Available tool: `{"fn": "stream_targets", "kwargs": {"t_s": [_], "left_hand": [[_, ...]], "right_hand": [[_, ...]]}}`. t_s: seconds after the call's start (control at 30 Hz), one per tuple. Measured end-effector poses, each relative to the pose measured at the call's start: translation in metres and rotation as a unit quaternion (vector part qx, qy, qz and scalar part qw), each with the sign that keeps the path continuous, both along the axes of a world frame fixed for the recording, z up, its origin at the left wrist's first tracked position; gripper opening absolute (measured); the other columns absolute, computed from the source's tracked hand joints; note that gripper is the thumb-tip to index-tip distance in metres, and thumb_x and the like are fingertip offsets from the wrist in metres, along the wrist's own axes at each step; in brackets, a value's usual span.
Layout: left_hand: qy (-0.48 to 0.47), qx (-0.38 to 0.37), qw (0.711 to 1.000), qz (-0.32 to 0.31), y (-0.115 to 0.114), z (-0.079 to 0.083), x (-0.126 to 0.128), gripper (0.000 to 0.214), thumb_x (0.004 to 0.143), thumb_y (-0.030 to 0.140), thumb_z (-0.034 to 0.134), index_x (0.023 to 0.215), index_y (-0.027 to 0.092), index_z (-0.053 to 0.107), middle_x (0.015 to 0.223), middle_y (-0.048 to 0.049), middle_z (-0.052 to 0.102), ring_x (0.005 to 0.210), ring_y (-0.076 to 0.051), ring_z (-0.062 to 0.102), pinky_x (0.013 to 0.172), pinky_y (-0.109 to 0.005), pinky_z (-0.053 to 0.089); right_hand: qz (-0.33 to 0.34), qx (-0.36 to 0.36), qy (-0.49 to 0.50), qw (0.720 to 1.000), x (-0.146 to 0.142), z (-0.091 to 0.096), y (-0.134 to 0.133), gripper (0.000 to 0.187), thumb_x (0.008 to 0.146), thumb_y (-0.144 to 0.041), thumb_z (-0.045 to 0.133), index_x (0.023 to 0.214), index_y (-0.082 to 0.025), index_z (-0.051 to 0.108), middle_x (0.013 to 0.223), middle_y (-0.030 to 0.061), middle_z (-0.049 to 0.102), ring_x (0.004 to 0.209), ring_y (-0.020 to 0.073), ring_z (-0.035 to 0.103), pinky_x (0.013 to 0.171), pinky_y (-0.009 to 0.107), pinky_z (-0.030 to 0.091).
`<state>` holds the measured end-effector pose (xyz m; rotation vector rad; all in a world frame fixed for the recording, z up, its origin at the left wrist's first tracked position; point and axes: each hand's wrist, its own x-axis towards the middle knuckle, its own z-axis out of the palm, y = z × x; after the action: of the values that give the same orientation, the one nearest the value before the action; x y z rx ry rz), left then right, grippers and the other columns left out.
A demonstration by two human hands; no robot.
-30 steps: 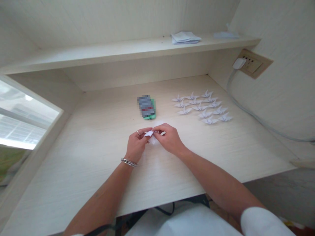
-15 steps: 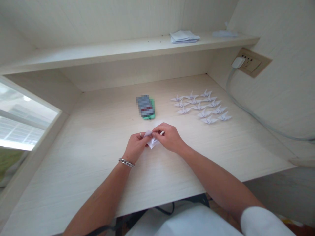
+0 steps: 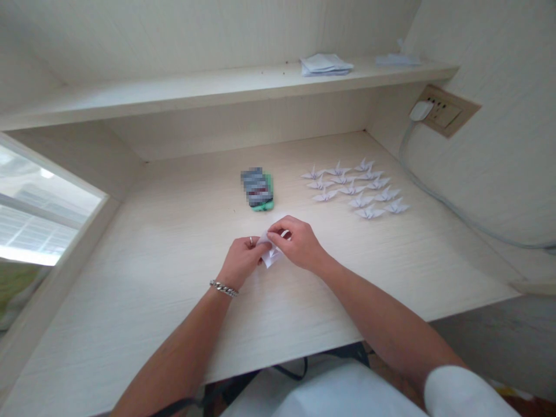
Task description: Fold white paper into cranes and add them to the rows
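A small piece of folded white paper [image 3: 269, 259] is held just above the desk, pinched between both hands. My left hand [image 3: 244, 258], with a ring on one finger, grips its left side, thumb on top. My right hand [image 3: 297, 240] pinches its upper edge between thumb and fingertips, which hide part of the folds. To the right and farther back, several white origami cranes [image 3: 348, 187] stand in loose rows on the desk.
A phone-like object with a blurred face and green edge [image 3: 268, 204] lies beyond my hands. Stacked white paper [image 3: 325, 65] rests on the shelf [image 3: 195, 92] above. At the right, a white plug [image 3: 420, 110] with a grey cable [image 3: 434, 197] sits in the wall socket [image 3: 449, 113].
The folded paper has shifted and turned slightly between my fingers, its lower tip now a little lower. My left thumb has moved slightly; the cranes have stayed where they were.
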<state>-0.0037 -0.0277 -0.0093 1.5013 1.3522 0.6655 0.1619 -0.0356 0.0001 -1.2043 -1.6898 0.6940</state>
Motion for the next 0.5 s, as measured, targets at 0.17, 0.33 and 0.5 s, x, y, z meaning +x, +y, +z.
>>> {"fn": "stream_targets", "kwargs": {"t_s": [0.17, 0.33, 0.5], "left_hand": [[0.0, 0.011, 1.0, -0.004, 0.0, 0.0001, 0.0003, 0.034, 0.076, 0.042, 0.059, 0.055, 0.015, 0.057, 0.048, 0.0027, 0.049, 0.05, -0.011, 0.042, 0.049, -0.023, 0.029], [0.009, 0.012, 1.0, -0.002, -0.0004, 0.0004, 0.0012, 0.038, 0.078, 0.047, 0.059, 0.057, 0.015, 0.058, 0.048, 0.0028, 0.048, 0.049, -0.01, 0.041, 0.049, -0.023, 0.028], [0.018, 0.012, 1.0, 0.0, -0.0025, 0.0054, 0.0035, 0.041, 0.077, 0.049, 0.058, 0.055, 0.015, 0.057, 0.048, 0.003, 0.045, 0.049, -0.01, 0.04, 0.048, -0.024, 0.026]], "right_hand": [[0.011, -0.002, -0.026, 1.0, 0.0008, -0.0036, 0.0017, 0.008, 0.082, -0.022, 0.065, 0.084, -0.017, 0.07, 0.085, 0.0042, 0.069, 0.075, 0.0138, 0.062, 0.07, 0.025, 0.05], [0.009, -0.013, -0.027, 1.0, 0.0001, -0.0049, 0.0019, 0.009, 0.084, -0.021, 0.062, 0.084, -0.018, 0.07, 0.084, 0.004, 0.071, 0.077, 0.0146, 0.063, 0.071, 0.026, 0.049], [0.012, -0.025, -0.016, 0.999, 0.0002, -0.0034, 0.0026, 0.011, 0.085, -0.021, 0.06, 0.084, -0.017, 0.071, 0.083, 0.0039, 0.071, 0.076, 0.0144, 0.063, 0.07, 0.025, 0.048]]}}
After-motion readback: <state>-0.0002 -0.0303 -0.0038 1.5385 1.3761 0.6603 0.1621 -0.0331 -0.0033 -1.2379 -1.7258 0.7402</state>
